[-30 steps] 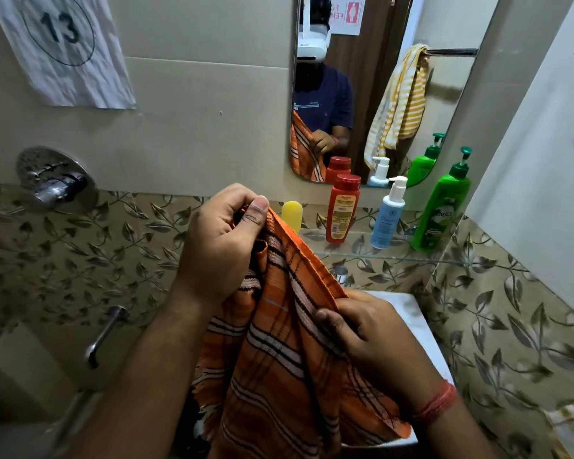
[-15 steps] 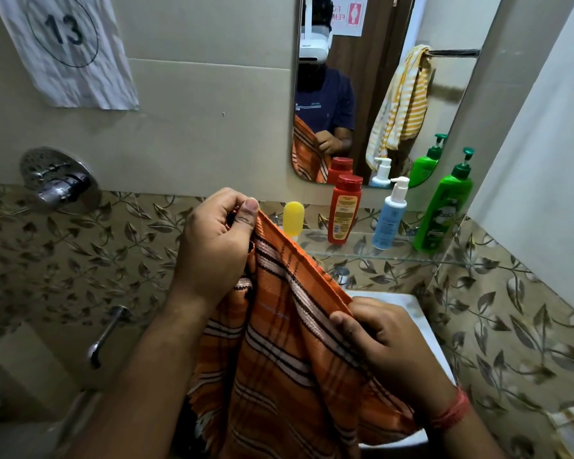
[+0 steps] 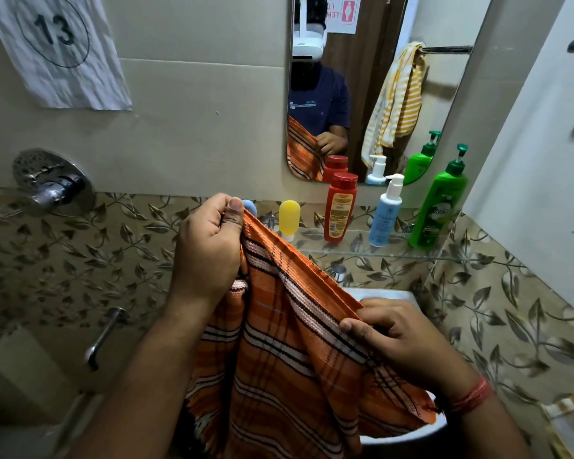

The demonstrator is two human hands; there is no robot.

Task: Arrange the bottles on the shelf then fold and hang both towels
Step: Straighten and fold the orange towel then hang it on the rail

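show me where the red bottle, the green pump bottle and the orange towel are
red bottle (image 3: 339, 212), head view, on its yellow front label.
green pump bottle (image 3: 439, 210), head view, on the middle of its body.
orange towel (image 3: 289, 352), head view, on the striped cloth between the two hands.

A crumpled paper sign (image 3: 55, 49) marked 13 hangs at the wall's upper left corner; below it a chrome shower valve (image 3: 52, 183); the mirror (image 3: 371, 87) is mounted right.

I see four bottles (image 3: 340, 207) in a row on the shelf (image 3: 362, 251) right of centre, below the mirror (image 3: 371, 77); the towel (image 3: 289, 342) hangs lower centre, before the sink (image 3: 408, 432).
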